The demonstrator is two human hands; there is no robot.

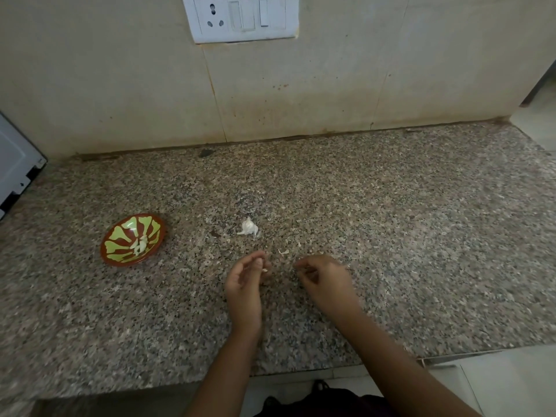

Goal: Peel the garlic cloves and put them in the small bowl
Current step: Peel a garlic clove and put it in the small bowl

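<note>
Head view, both hands low over the granite countertop (406, 236), near its front edge.

Left hand (245, 279): palm turned inward, fingers curled narrow. A small pale bit (265, 269) sits pinched at the thumb and fingertips. It is too small and blurred to tell whether it is clove or skin.

Right hand (326, 281): back of the hand up, fingers curled, thumb and forefinger drawn together at the tip. Motion blur here; I cannot tell whether this pinch holds anything. The two hands are apart, with bare counter between them.

Garlic piece (249, 227): white, papery skin on it, lying on the counter just beyond my left hand and touching neither hand. One loose skin scrap (283, 251) lies between it and my right hand.

Small bowl (118, 237): red-brown with yellow-green pattern, tilted toward me, well to the left of both hands. Peeled cloves (140, 245) lie inside it near the bottom; count not readable.

Surroundings: stained tiled wall (331, 85) behind the counter, white switch plate (240, 18) with a socket high on it, corner of a white appliance (15, 167) at the far left edge.
</note>
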